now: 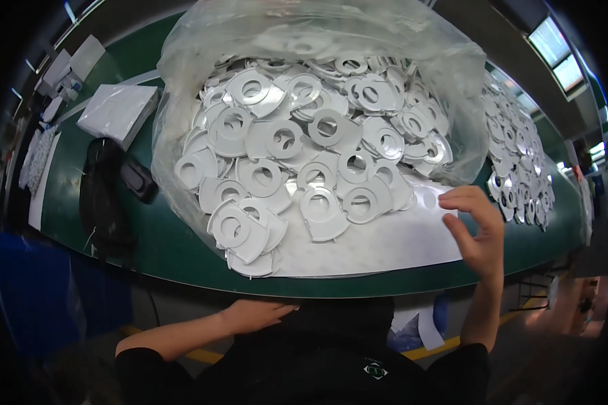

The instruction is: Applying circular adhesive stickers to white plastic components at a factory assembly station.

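Note:
A large clear plastic bag (pixel 182 101) lies open on the green table (pixel 182 250), spilling a heap of white flat plastic parts (pixel 284 142), each with a round hole. My right hand (pixel 476 229) is raised over the white sheet (pixel 385 243) at the heap's right edge, fingers curled and pinched; whether a small clear piece sits in the fingertips I cannot tell. My left hand (pixel 257 314) rests below the table edge against my dark clothing, fingers flat, holding nothing.
Rows of the same white parts (pixel 520 162) lie spread out at the far right. A white box (pixel 118 111) and a black object (pixel 105 196) sit on the left of the table. More white boxes (pixel 71 67) stand far left.

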The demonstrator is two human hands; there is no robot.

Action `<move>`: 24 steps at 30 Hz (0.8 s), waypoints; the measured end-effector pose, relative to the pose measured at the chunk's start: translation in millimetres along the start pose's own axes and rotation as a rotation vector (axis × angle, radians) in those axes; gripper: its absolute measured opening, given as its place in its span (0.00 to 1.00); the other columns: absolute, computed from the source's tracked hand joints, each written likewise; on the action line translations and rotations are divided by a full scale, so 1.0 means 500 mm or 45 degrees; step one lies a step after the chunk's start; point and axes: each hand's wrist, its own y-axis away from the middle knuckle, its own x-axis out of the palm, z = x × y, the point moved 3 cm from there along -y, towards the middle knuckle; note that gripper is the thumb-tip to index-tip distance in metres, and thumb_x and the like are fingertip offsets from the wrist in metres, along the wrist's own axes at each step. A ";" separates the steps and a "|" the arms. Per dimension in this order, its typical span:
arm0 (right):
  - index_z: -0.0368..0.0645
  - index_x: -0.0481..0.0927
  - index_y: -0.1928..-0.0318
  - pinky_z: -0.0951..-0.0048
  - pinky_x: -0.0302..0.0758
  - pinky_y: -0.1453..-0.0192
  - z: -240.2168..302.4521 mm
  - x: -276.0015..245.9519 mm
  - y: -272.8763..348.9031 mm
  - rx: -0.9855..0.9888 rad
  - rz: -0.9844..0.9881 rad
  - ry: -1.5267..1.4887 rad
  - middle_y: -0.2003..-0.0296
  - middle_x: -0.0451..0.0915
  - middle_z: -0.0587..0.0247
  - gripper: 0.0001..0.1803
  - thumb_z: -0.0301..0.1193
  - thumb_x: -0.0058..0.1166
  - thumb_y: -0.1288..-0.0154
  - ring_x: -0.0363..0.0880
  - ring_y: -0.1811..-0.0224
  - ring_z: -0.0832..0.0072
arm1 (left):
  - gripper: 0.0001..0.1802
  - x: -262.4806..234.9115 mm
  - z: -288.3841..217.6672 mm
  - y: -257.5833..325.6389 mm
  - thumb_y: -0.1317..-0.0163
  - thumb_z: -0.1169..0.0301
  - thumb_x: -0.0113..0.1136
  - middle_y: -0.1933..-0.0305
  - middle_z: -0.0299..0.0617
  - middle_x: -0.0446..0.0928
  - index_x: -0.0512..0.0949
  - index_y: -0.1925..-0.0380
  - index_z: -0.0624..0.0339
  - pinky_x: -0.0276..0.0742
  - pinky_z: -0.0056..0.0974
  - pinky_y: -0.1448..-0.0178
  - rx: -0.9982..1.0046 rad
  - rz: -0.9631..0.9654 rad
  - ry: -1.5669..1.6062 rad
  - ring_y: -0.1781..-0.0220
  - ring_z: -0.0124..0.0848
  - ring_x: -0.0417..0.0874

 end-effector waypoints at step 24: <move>0.51 0.76 0.54 0.57 0.57 0.35 -0.050 0.237 -0.211 -0.864 -0.015 0.569 0.53 0.74 0.67 0.18 0.38 0.61 0.46 0.69 0.46 0.69 | 0.39 -0.338 0.095 -0.015 0.51 0.47 0.63 0.33 0.52 0.58 0.67 0.40 0.50 0.52 0.57 0.34 -0.470 -0.506 -0.359 0.35 0.52 0.59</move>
